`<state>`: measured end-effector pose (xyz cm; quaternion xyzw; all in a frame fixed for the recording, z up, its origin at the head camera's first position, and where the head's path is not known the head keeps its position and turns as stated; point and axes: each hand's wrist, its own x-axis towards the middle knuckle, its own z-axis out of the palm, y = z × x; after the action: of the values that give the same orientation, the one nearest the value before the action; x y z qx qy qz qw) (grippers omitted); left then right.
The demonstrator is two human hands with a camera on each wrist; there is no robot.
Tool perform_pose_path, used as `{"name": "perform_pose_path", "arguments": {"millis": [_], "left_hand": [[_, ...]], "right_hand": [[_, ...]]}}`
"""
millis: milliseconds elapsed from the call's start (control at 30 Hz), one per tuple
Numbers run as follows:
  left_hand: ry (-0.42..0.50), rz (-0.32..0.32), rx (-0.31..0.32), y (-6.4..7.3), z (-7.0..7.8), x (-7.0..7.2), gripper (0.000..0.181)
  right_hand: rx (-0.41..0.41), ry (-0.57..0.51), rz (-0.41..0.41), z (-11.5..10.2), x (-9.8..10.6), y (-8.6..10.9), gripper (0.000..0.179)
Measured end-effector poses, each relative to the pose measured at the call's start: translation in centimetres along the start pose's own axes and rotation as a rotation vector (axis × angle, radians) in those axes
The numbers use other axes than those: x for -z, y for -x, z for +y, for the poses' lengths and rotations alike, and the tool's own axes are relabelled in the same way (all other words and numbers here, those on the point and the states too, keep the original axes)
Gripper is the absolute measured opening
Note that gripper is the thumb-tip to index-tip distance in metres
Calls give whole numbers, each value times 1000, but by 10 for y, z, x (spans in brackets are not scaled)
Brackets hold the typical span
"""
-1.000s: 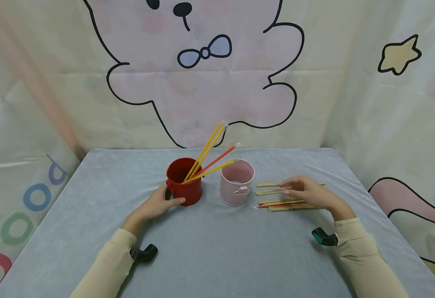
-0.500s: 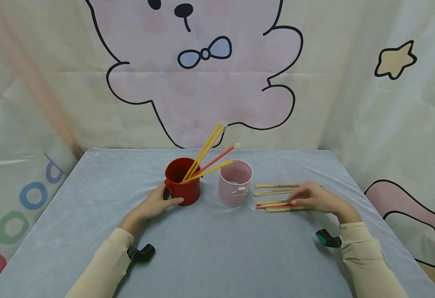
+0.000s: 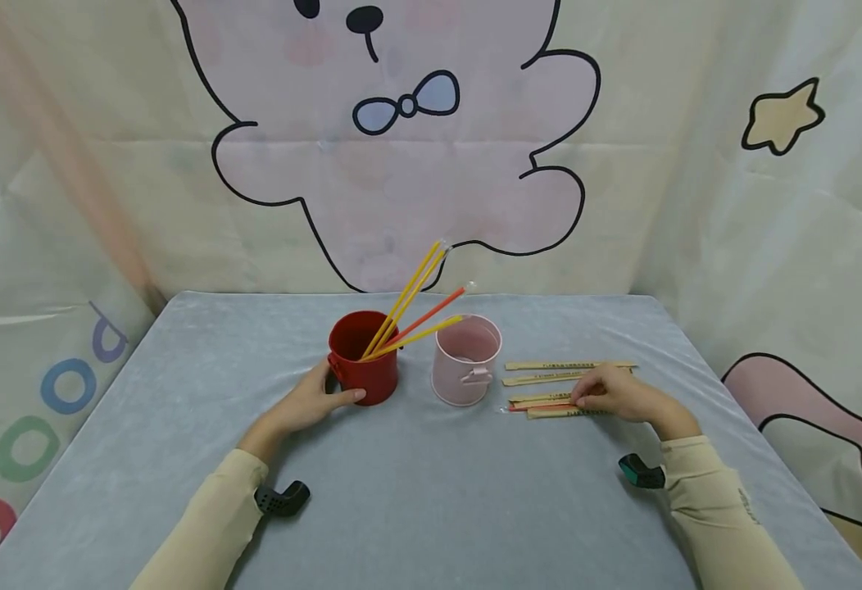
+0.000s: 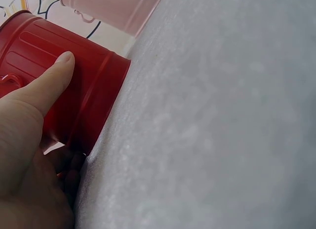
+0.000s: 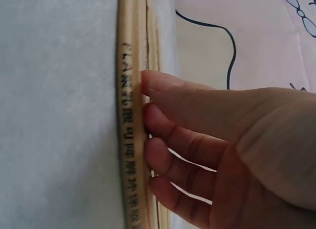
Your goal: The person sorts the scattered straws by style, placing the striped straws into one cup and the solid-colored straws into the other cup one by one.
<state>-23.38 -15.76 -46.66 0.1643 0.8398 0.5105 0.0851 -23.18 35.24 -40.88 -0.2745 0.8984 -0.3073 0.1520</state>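
Note:
My left hand [image 3: 306, 403] grips a small red bucket [image 3: 374, 383] low on its side, thumb across the front, as the left wrist view shows. Yellow straws [image 3: 418, 283] and an orange-red straw [image 3: 431, 313] lean out of it to the right. My right hand [image 3: 623, 395] is down at a row of straws, its fingers bent and its fingertips in among them. A paper-wrapped straw [image 5: 131, 115] with printed characters runs past the thumb tip in the right wrist view. I cannot tell whether thumb and fingers pinch a straw. A red straw [image 3: 523, 408] reaches up to those fingertips.
Beside the red bucket stands a pale pink bucket [image 3: 466, 373] with a small handle. Paper-wrapped straws [image 3: 542, 379] lie sideways to its right. A light blue cloth [image 3: 431, 500] covers the table, with a printed curtain [image 3: 505, 188] hanging behind.
My right hand has come down from above the straws and slightly to the right, and its fingertips are now among the lower ones. The left hand keeps its grip on the red bucket.

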Motion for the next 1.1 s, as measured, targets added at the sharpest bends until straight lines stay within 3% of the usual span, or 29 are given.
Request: {"name": "perform_pose_path", "arguments": {"millis": [567,800,1100], "left_hand": [[4,6,4,1,6,-1,77],[4,6,-9,0,5,-1,76],[11,-1,6,1,6,-1,79]], "right_hand": [[-73,26,11,-3,-7,-5,4],[-32,-14,-18,-6,-1,0,5],[32,-77,5,-10,2,2,6]]}}
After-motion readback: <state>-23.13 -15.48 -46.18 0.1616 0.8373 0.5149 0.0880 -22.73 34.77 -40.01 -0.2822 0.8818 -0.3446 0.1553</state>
